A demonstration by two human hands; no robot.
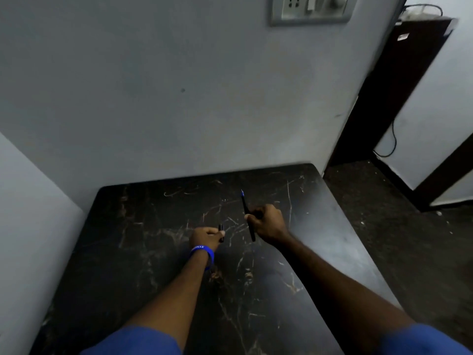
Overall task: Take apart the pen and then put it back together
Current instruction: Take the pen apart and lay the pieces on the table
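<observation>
My right hand grips the black pen body around its middle. The pen stands nearly upright, with its blue tip pointing away from me and its lower end sticking out below my fist. My left hand is closed on a short black pen cap, which pokes out between thumb and fingers. The two hands are apart, about a hand's width, above the dark marble table. A blue wristband circles my left wrist.
The table sits in a corner, with grey walls behind it and on the left. Its right edge drops to a dark floor. A dark doorframe and a hanging cable stand at the right. A socket plate is high on the wall.
</observation>
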